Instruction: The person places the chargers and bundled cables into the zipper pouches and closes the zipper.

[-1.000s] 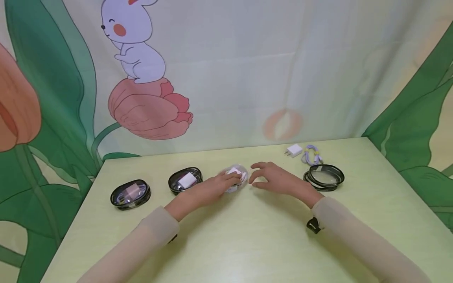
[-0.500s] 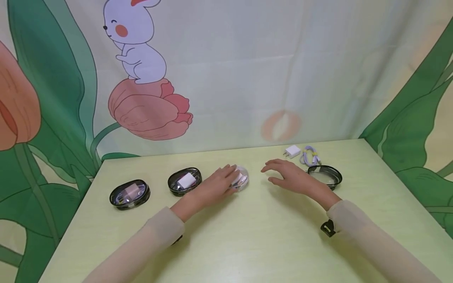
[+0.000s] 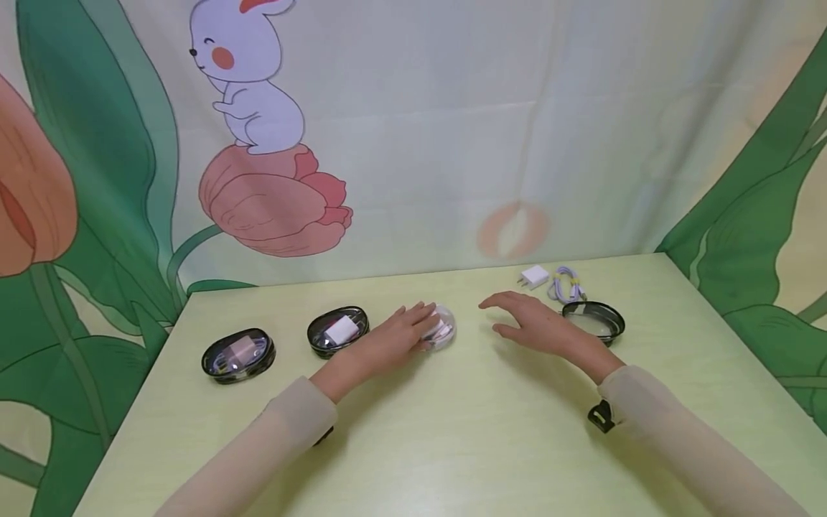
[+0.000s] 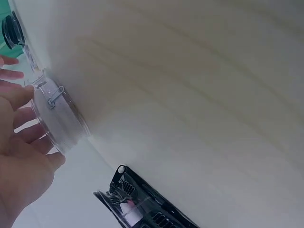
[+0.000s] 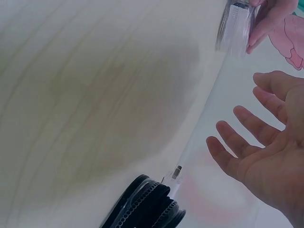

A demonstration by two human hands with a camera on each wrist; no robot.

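In the head view my left hand [image 3: 395, 336] rests on a small clear round case [image 3: 444, 329] near the table's middle. A white charger and cable show inside it, partly covered by the fingers. The left wrist view shows the clear case [image 4: 61, 116] from the side, with a small latch; my thumb and a finger touch its lid edge. My right hand [image 3: 535, 324] hovers to the right, fingers spread and holding nothing. Close behind it lies an open black-rimmed case [image 3: 610, 316], partly hidden by the hand and wrist.
Two black-rimmed oval cases stand on the left: one case [image 3: 268, 353] at far left, another case [image 3: 313, 337] beside my left wrist, each with a charger inside. A white charger [image 3: 534, 276] and a coiled lilac cable [image 3: 563, 284] lie at the back right, before the curtain [image 3: 413, 179].
My right hand has drawn away from the clear case toward the right, over the open black-rimmed case. My left hand has shifted slightly on the clear case, which sits a little further right.
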